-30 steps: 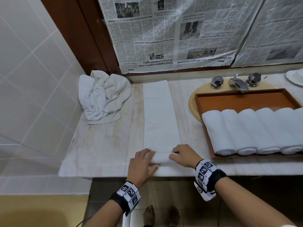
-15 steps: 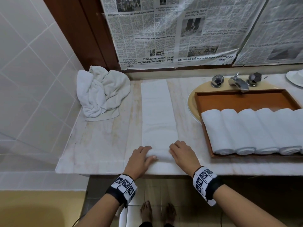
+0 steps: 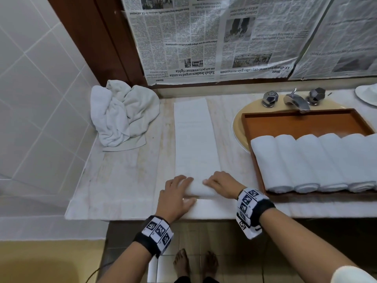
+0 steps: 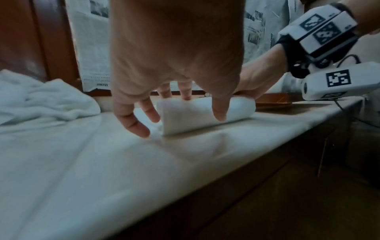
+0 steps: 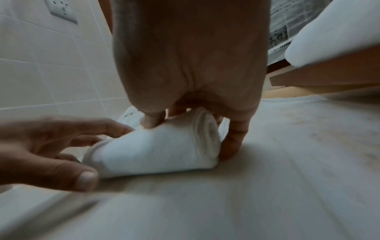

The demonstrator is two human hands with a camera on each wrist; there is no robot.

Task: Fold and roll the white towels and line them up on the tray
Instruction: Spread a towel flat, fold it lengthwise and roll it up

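We see the towel (image 3: pixel 193 139) as a long strip in the middle of the frame, its near end rolled at lower centre. The left hand (image 3: pixel 175 194) holds the roll's left end between thumb and spread fingers; the right hand (image 3: pixel 222 183) curls around its right end. The tray (image 3: pixel 306 122) stands at right.

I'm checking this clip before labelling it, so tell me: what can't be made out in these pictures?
Rolled towels on the tray: the head view's right edge cuts the row, so no full count.
White object at top right of the head view: cut off by the same edge; unidentifiable.
Right hand: in the right wrist view its own palm and the half-rolled towel hide most fingers.
Newspaper small print: too small.
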